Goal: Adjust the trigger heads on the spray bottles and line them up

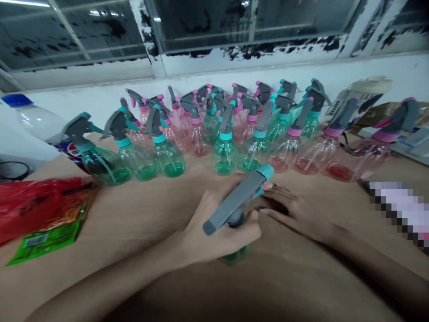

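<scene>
My left hand [214, 223] is wrapped around the neck of a spray bottle [239, 197] with a grey sprayer head and a turquoise nozzle. Most of its green body is hidden under the hand, and the nozzle points away to the right. Just right of that bottle, my right hand [298, 214] is low over the table, fingers stretched forward and thumb apart, with nothing seen in it. Beyond both hands stand a green spray bottle [225, 154] with a turquoise collar and a pink spray bottle [284, 152] with a pink collar.
Several more green and pink spray bottles [196, 138] crowd the back of the wooden table [134, 228] by the white wall. At left lie a red plastic bag [36, 205], a green packet [50, 237] and a large blue-capped bottle [36, 118]. A white cup [362, 103] leans at back right.
</scene>
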{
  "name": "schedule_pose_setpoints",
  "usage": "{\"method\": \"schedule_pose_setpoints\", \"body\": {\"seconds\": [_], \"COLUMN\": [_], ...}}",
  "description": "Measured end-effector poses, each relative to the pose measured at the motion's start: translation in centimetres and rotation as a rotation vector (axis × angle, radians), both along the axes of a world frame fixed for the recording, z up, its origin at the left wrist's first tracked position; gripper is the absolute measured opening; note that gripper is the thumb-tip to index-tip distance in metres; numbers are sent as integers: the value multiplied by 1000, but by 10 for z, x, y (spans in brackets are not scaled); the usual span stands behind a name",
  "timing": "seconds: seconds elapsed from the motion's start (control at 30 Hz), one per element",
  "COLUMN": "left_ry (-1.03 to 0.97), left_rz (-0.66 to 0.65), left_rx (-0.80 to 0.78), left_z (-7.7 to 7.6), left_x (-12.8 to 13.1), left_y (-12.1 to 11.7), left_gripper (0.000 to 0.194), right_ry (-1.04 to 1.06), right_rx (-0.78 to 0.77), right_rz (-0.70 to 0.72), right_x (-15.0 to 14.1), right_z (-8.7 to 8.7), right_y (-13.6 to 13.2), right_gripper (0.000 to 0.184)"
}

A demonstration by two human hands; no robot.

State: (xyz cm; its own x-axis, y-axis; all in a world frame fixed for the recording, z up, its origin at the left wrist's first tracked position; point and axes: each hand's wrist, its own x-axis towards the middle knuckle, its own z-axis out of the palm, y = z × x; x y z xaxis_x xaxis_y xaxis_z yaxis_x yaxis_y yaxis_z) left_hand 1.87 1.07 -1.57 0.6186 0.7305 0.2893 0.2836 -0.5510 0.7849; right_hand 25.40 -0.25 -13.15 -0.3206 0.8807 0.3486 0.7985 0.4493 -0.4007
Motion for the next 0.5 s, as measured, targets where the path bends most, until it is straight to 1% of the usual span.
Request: {"method": "schedule_pose_setpoints", "body": {"seconds": [0.03,0.1,0.37,0.43,0.5], "left_ry": [11,30,-14,-15,-3], "left_rz": [7,16,21,8,-3], "left_rx": [22,46,25,-3,-18], "left_z": [0,0,7,7,7], "left_x": [0,1,3,3,3], "left_y": [0,1,0,0,0], "left_gripper": [33,29,18,23,34], "right_ry": [3,5,-25,-33,-38], "right_rx": [-3,-10,4,8,6], "right_rz": [-2,-2,-19,-12,-12], "right_x": [0,0,-1,-1,-1], "right_z": [0,0,2,2,3], "right_y": [0,1,-1,-1,-1], "right_gripper": [50,51,48,48,48]}}
